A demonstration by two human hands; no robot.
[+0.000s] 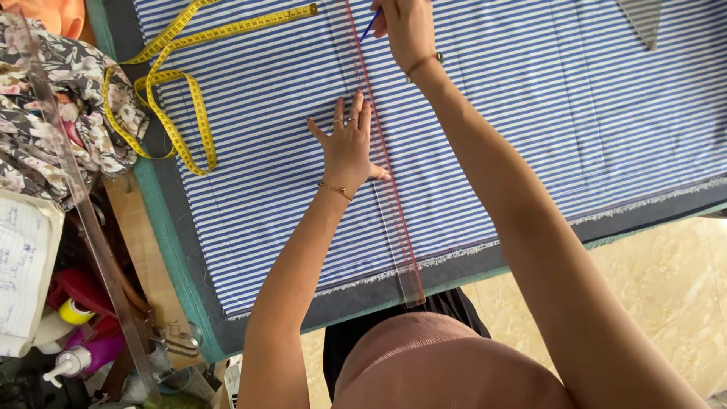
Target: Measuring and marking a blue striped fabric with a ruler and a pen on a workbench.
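While the left hand (pixel 348 148) lay flat with fingers spread on the blue-and-white striped fabric (pixel 530 113), I watched it press down the clear ruler with red edges (pixel 386 174), the thumb reaching across the ruler's strip. Just beyond that hand, the right hand (pixel 405 26) was closed around a thin blue pencil (pixel 370 25), its tip meeting the cloth right beside the ruler's far end. Under both hands the fabric was spread smooth over a dark cutting mat with a green edge (pixel 170 250), its frayed hem running near the person's body. Off to the left of the left hand, a yellow tape measure (pixel 178 98) looped across the cloth and the mat's border. Farther left still, well apart from either hand, a crumpled floral garment (pixel 53 113) sat beside a second long clear ruler (pixel 91 220).
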